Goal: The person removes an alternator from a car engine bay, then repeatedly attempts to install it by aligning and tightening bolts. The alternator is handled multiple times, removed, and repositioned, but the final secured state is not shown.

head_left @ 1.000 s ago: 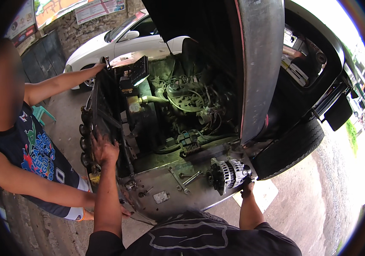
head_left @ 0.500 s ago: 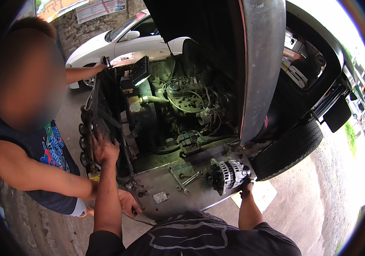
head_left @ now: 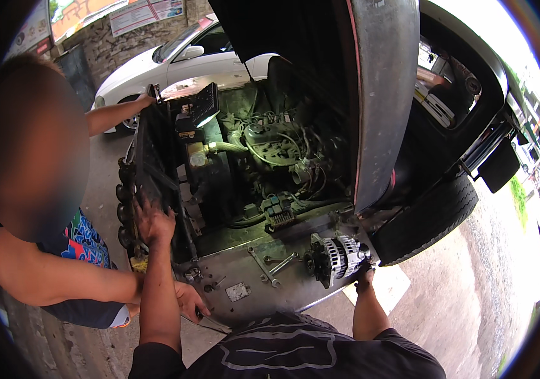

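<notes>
My left hand (head_left: 155, 220) rests with fingers spread on the black front frame (head_left: 156, 167) beside the open engine bay (head_left: 270, 151). My right hand (head_left: 364, 278) is at the right end of a silver-and-black alternator (head_left: 339, 259), which lies on the grey metal fender (head_left: 301, 297); its fingers are mostly hidden. Left of the alternator lie metal wrenches (head_left: 265, 268), small bolts or fittings (head_left: 194, 275) and a small light rectangular piece (head_left: 237, 292).
A co-worker (head_left: 42, 265) leans in at left, one hand (head_left: 146, 101) on the frame, the other (head_left: 191, 303) near the fender's corner. The raised hood (head_left: 383, 101) stands over the engine bay. A tyre (head_left: 428, 224) is at right, a white car (head_left: 175, 69) behind.
The co-worker's head has moved closer and their lower hand has shifted right, onto the fender's front corner beside my left forearm. My hands and the alternator have stayed in place.
</notes>
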